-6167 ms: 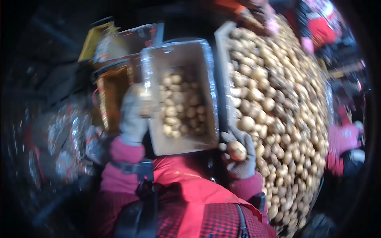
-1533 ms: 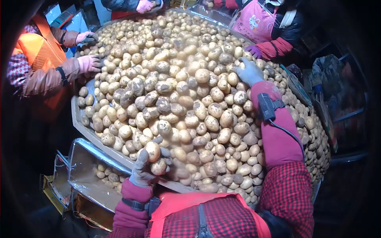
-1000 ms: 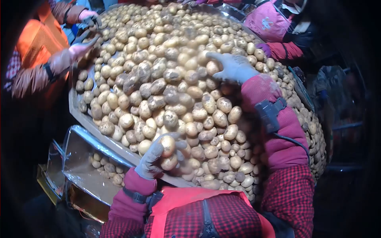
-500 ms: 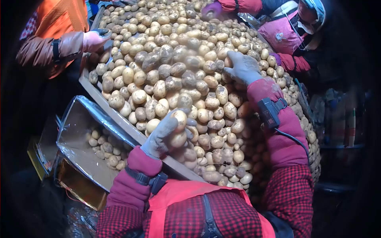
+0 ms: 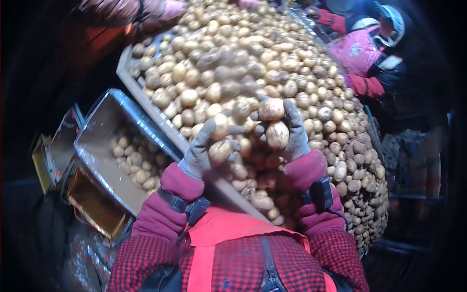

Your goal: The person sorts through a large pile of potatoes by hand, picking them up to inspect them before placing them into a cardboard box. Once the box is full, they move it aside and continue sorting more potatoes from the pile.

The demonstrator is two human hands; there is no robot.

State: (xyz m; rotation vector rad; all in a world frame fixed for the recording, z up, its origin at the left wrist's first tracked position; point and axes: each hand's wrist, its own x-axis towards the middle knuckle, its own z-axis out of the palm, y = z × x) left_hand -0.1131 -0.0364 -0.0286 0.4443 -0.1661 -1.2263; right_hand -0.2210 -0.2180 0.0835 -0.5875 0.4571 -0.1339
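Observation:
Both my hands wear grey gloves and are raised over a big heap of potatoes (image 5: 321, 114). My left hand (image 5: 198, 153) is curled around two potatoes (image 5: 220, 152), one above the other, near the wooden edge. Close beside it, my right hand (image 5: 296, 134) grips two more potatoes (image 5: 277, 135), also stacked, with dark soil marks on them. The fingertips of both hands are partly hidden behind what they hold. Below the hands, the near part of the heap lies in shadow.
A wooden board (image 5: 160, 119) edges the heap on the left. Beyond it stands a box (image 5: 108, 168) with potatoes inside, beside a gold-coloured box (image 5: 95, 204). One co-worker's pink apron (image 5: 357, 51) shows at the upper right; another's brown sleeve (image 5: 109, 10) is at the upper left.
My right hand has come back from the far part of the heap toward my left hand and now holds two potatoes. My left hand still holds its potatoes. The view has shifted.

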